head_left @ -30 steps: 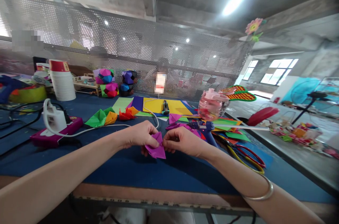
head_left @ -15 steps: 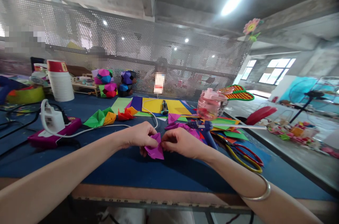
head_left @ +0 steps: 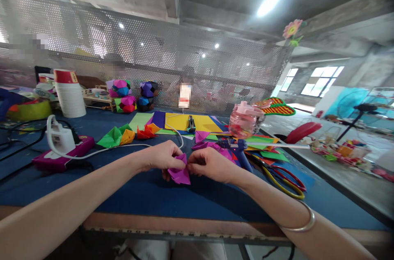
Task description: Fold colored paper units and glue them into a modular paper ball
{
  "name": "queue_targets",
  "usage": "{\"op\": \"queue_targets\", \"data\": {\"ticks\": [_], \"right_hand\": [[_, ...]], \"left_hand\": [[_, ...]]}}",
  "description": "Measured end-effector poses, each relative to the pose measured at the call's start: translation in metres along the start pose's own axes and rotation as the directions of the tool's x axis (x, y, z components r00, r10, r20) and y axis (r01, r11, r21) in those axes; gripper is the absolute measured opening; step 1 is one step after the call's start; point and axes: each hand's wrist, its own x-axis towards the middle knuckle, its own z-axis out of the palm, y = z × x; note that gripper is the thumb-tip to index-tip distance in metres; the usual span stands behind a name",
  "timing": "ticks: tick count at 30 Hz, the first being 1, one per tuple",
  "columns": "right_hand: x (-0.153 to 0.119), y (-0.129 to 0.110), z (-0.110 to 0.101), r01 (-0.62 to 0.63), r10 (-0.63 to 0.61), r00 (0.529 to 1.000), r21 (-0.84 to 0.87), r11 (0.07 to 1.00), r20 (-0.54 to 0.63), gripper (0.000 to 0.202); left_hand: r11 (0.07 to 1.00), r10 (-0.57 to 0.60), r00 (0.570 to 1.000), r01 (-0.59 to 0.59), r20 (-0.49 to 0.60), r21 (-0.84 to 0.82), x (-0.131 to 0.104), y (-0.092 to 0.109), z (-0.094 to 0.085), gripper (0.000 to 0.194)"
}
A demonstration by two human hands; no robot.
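Observation:
A folded purple paper piece (head_left: 181, 174) is held just above the blue table, near its front edge. My left hand (head_left: 168, 158) grips it from the left, thumb on top and fingers partly hidden behind. At its right edge my right hand (head_left: 207, 164) is closed in a pinch, fingertips touching the paper. Just behind my right hand lie more purple folded papers (head_left: 222, 152). A blue glue gun (head_left: 241, 154) with a long clear glue stick rests beside them. Scissors (head_left: 285, 178) with red and yellow handles lie to the right of my right wrist.
Green and orange folded papers (head_left: 115, 136) lie behind my left forearm. A purple power strip (head_left: 63, 155) with a white plug and cable sits at left. Stacked paper cups (head_left: 70, 98), a pink bottle (head_left: 244, 120) and yellow paper (head_left: 178, 122) with a stapler (head_left: 191, 124) stand farther back.
Almost nothing differs. Both hands stay in place on the purple paper, with only a very slight shift of the view.

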Motion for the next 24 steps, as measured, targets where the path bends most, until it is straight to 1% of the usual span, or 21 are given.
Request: {"op": "queue_targets", "data": {"ticks": [10,18,21,24], "right_hand": [[0.0004,0.0006,0.0008,0.014,-0.015,1.0,-0.045,0.999,-0.007,0.014],[-0.0002,0.0008,0.0016,0.018,-0.02,0.999,-0.073,0.997,-0.025,0.012],[0.0015,0.001,0.0,-0.016,0.016,0.999,0.003,1.0,-0.03,0.014],[0.004,0.0003,-0.0037,-0.038,0.045,0.998,0.138,0.99,-0.042,0.027]], "left_hand": [[1.0,0.008,1.0,-0.008,0.01,-0.027,0.0015,-0.0046,0.0014,0.011],[0.999,0.012,0.999,-0.015,-0.05,-0.052,0.003,-0.0039,0.0061,0.008],[0.999,0.011,0.998,-0.014,-0.059,-0.05,0.0027,-0.0023,0.0047,0.008],[0.997,0.034,0.996,-0.04,-0.087,-0.071,0.0027,-0.0001,0.0011,0.014]]}}
